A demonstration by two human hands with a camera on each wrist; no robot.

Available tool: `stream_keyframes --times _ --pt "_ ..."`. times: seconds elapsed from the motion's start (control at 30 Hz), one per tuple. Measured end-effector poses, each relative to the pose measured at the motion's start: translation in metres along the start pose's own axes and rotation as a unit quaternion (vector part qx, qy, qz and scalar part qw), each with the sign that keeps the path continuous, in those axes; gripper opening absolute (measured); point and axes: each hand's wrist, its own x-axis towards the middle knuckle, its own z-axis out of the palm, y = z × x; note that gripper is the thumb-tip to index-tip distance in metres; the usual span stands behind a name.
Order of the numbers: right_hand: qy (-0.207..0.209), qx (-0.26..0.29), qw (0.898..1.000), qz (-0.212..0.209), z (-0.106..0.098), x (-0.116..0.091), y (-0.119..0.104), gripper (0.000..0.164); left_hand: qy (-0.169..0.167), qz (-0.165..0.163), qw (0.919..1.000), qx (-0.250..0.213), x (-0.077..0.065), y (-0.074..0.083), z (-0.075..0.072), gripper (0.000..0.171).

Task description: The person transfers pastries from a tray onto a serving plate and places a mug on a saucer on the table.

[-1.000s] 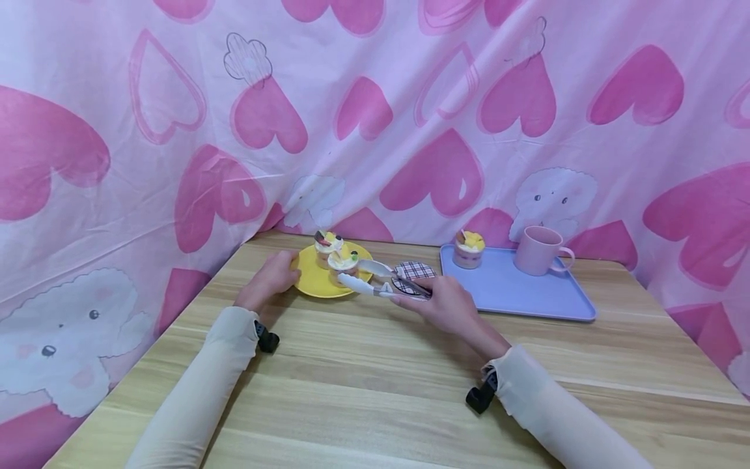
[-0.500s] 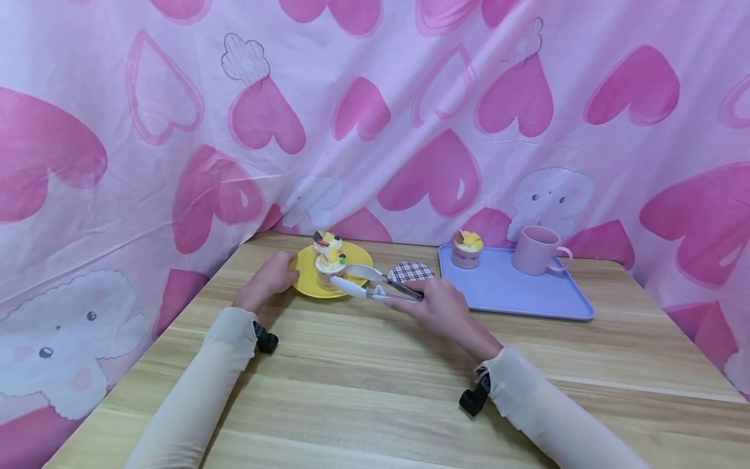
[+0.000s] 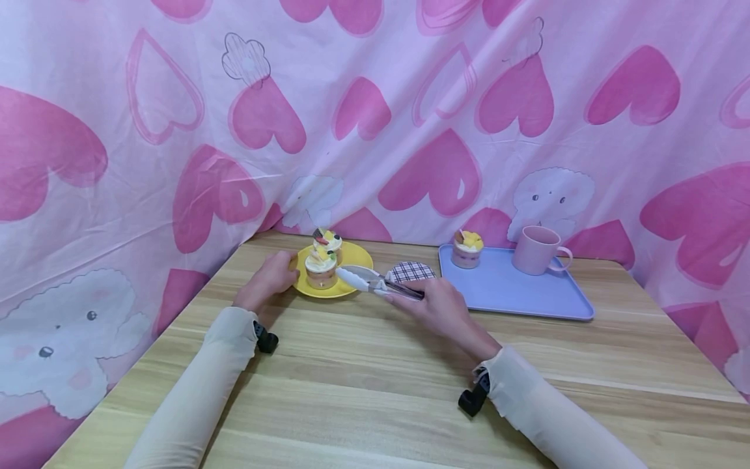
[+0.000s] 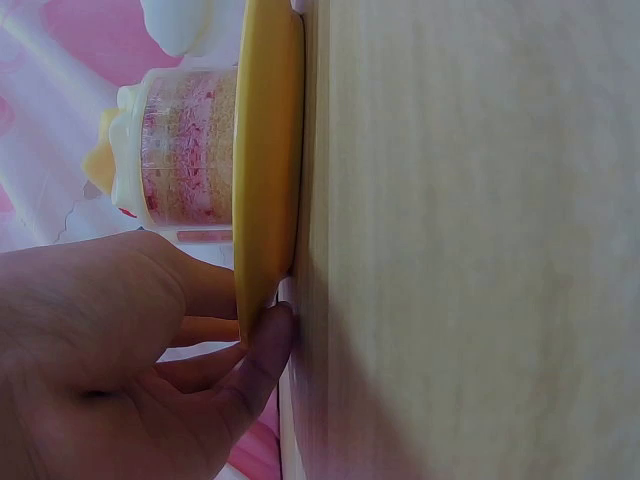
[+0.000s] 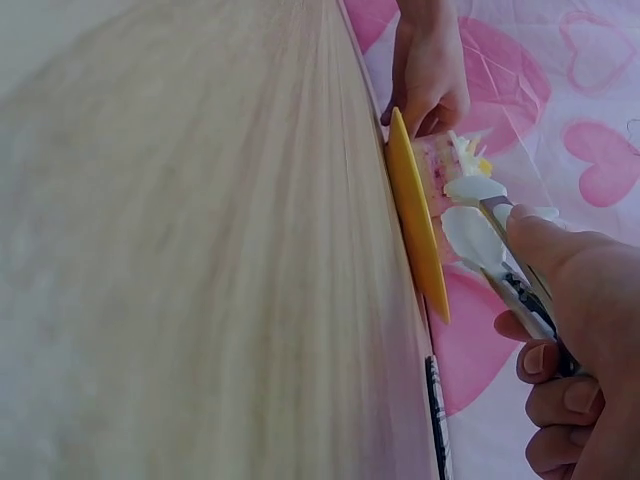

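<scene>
My left hand (image 3: 269, 280) grips the left rim of the yellow plate (image 3: 351, 260); in the left wrist view the thumb (image 4: 265, 350) lies below the rim and the fingers above it. Two dessert cups with cream and fruit stand upright on the plate: the front cup (image 3: 321, 268) and, partly hidden behind it, the back cup (image 3: 329, 240). My right hand (image 3: 442, 312) holds a pair of tongs (image 3: 381, 283). The tongs' white tips (image 3: 354, 277) are close together, just right of the front cup, with nothing visible between them.
A blue tray (image 3: 521, 296) at the right bears a third dessert cup (image 3: 467, 249) and a pink mug (image 3: 538, 251). Between plate and tray lies a round checked coaster (image 3: 412, 270), partly behind the right hand. A pink heart-patterned cloth (image 3: 375, 163) hangs behind the wooden table (image 3: 363, 384).
The front cup has moved left on the plate, away from the tongs. The tongs have shifted slightly left, and their tips have drawn together. My left hand stays on the rim.
</scene>
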Motion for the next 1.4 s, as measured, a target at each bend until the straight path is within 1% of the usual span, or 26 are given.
stream_keyframes --times 0.2,0.4,0.63,0.9,1.03,1.17,1.4 --pt "-0.01 0.007 1.0 0.016 -0.003 0.0 0.003 0.066 -0.005 -0.006 1.0 0.0 0.0 0.001 0.0 0.061" --pt "-0.002 0.004 1.0 0.023 -0.008 -0.001 0.009 0.07 -0.001 -0.002 1.0 0.004 -0.001 0.0 0.0 0.061" --pt "0.001 0.002 0.999 0.037 -0.015 -0.002 0.022 0.073 0.006 0.003 1.0 0.007 0.0 0.0 0.002 0.061" --pt "0.012 0.002 0.999 0.047 -0.025 -0.003 0.038 0.08 0.002 -0.002 1.0 -0.002 -0.001 0.0 0.001 0.061" --pt "0.019 0.001 0.999 0.046 -0.03 -0.005 0.044 0.08 0.004 -0.001 1.0 0.002 0.0 0.0 0.002 0.061" --pt "0.027 -0.008 0.998 0.047 -0.035 -0.007 0.052 0.076 0.009 0.004 0.9999 0.01 -0.001 0.001 0.002 0.06" --pt "0.018 -0.024 0.996 0.083 -0.048 -0.011 0.068 0.078 0.005 -0.001 1.0 0.004 -0.002 0.002 0.001 0.061"
